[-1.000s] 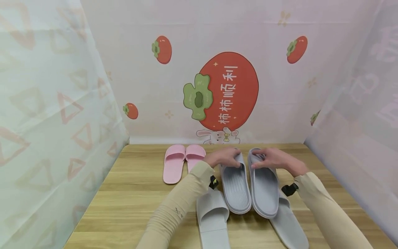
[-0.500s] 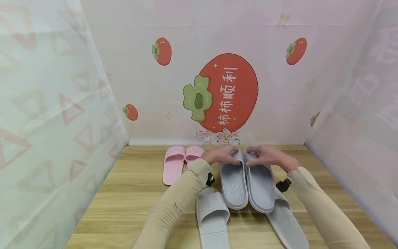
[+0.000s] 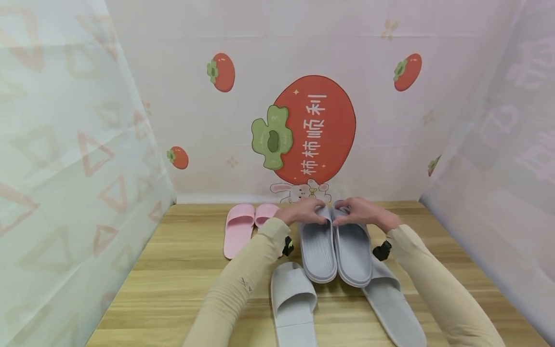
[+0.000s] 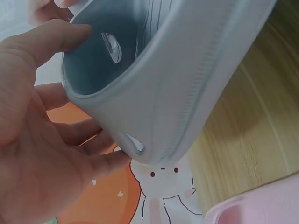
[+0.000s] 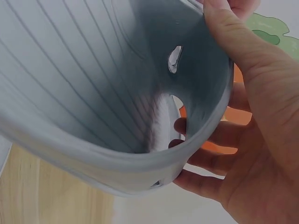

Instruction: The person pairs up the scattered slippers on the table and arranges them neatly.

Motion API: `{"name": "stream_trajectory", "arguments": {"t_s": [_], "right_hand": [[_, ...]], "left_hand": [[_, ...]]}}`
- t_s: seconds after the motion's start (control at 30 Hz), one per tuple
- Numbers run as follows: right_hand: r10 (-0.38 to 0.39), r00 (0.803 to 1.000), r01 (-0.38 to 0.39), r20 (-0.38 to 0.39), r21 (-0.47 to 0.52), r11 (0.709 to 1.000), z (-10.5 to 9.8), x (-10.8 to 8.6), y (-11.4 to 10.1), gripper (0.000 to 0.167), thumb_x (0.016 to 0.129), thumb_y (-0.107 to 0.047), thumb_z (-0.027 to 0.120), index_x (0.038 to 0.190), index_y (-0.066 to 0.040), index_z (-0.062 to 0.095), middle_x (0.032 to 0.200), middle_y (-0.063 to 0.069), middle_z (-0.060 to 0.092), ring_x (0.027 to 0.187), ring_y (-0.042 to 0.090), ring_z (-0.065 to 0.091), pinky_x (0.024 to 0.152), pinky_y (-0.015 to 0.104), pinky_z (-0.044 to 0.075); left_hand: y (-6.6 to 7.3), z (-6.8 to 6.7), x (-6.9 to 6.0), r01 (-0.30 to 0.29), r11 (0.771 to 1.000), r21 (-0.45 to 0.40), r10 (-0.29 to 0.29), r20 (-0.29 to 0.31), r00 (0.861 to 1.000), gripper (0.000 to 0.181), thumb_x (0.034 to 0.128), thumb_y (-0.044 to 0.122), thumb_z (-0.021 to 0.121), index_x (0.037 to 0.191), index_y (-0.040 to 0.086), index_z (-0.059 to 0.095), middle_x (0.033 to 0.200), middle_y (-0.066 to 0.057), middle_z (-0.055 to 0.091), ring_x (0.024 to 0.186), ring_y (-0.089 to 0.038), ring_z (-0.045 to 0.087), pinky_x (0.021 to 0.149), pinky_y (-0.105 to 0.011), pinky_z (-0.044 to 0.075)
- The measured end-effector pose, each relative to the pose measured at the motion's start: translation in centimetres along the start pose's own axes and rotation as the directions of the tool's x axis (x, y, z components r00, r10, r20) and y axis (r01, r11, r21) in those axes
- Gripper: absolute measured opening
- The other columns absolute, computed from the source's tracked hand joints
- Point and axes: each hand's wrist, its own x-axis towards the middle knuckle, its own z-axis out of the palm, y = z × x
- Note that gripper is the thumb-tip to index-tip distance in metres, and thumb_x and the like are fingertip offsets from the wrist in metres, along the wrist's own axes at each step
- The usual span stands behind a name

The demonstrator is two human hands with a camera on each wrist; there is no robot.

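Two blue-grey slippers sit side by side at centre right in the head view, toes toward the back wall. My left hand (image 3: 303, 211) grips the strap of the left blue-grey slipper (image 3: 318, 255); in the left wrist view the thumb lies inside the strap opening and the other fingers are outside. With the thumb over its strap edge, my right hand (image 3: 363, 212) holds the right blue-grey slipper (image 3: 353, 255). Fingertips of that hand show through the toe opening in the right wrist view. The inner edges of the pair touch or nearly touch. Whether the soles meet the table cannot be told.
Closer to me lie two light grey slippers, the left one (image 3: 297, 313) straight and the right one (image 3: 396, 308) angled. Pink slippers (image 3: 237, 236) stand at the back left, partly behind my left arm. Printed cloth walls (image 3: 373, 159) enclose the wooden table (image 3: 173, 289).
Both hands have moved the blue-grey slippers a little left and toward the back wall. The right slipper has come closer against the left one. The grips stay the same.
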Motion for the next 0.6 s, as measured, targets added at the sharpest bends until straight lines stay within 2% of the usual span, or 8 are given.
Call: {"name": "stream_trajectory", "arguments": {"t_s": [0.1,0.3,0.37,0.6], "right_hand": [[0.021,1.000,-0.021,0.012,0.010,1.000,0.2,0.5,0.1,0.078,0.077,-0.061,0.073,0.131,-0.005,0.062,0.133,0.018,0.062,0.119,0.030,0.060,0.097,0.050,0.049],[-0.009,1.000,0.009,0.011,0.017,1.000,0.3,1.5,0.1,0.077,0.079,-0.058,0.074,0.130,-0.002,0.062,0.133,0.019,0.062,0.119,0.031,0.060,0.096,0.050,0.049],[-0.007,1.000,0.007,0.017,0.019,1.000,0.2,1.8,-0.1,0.077,0.079,-0.057,0.074,0.131,-0.002,0.061,0.134,0.019,0.061,0.120,0.032,0.059,0.098,0.050,0.048],[0.025,0.999,-0.026,0.038,0.013,1.000,0.2,3.1,-0.4,0.076,0.078,-0.057,0.075,0.131,-0.005,0.062,0.133,0.017,0.062,0.118,0.029,0.059,0.099,0.049,0.048]], "left_hand": [[-0.3,-0.1,0.1,0.012,1.000,0.000,-0.012,0.009,1.000,0.061,0.0903,0.037,0.067,0.142,0.010,0.051,0.145,-0.006,0.053,0.133,-0.020,0.049,0.112,-0.035,0.039],[-1.7,0.2,0.8,0.011,1.000,-0.002,-0.011,-0.008,1.000,0.057,0.0904,0.036,0.065,0.142,0.014,0.052,0.145,-0.004,0.053,0.135,-0.020,0.045,0.114,-0.036,0.035],[-1.9,0.0,0.7,0.009,1.000,-0.006,-0.009,-0.008,1.000,0.057,0.0907,0.035,0.064,0.142,0.013,0.052,0.145,-0.005,0.053,0.136,-0.021,0.045,0.114,-0.036,0.034],[-2.5,-0.1,0.6,0.057,0.998,-0.023,-0.057,-0.014,0.998,0.057,0.0901,0.034,0.065,0.142,0.016,0.052,0.144,-0.003,0.054,0.130,-0.017,0.049,0.110,-0.035,0.040]]}}
